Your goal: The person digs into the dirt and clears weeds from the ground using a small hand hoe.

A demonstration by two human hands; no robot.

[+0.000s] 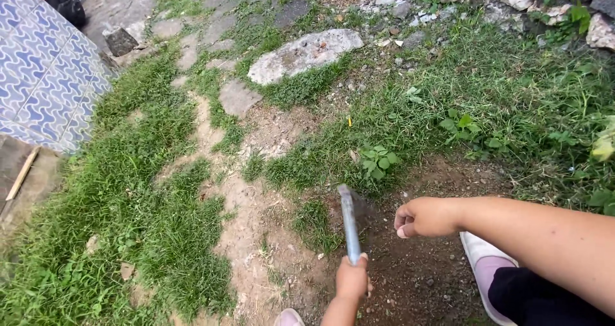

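My left hand [352,280] has its grip clenched round the handle of a metal digging tool [348,222], a grey-blue bar that runs up & away from me, w/ its far end down in the dirt at the edge of a grass tuft [314,223]. Can't tell what kind of blade it has, that end is blurred. My right hand [423,217] comes in from the right on a bare forearm, fingers curled into a loose fist w/ nothing in it that I can see, hanging just right of the tool's shaft, not touching it. Both hands are over a bare dark soil patch [416,275]. My shoe [483,265], white & pinkish, sits on that soil under the right arm; the toe of another shoe [288,316] shows at the bottom edge by the left wrist. A small leafy weed [378,159] grows just beyond the tool's tip. Further off, a flat pale stone [304,54] lies in the grass, w/ smaller stepping stones near it. Blue-patterned tiled surface [45,70] at far left, w/ a wooden stick [22,172] lying below it.
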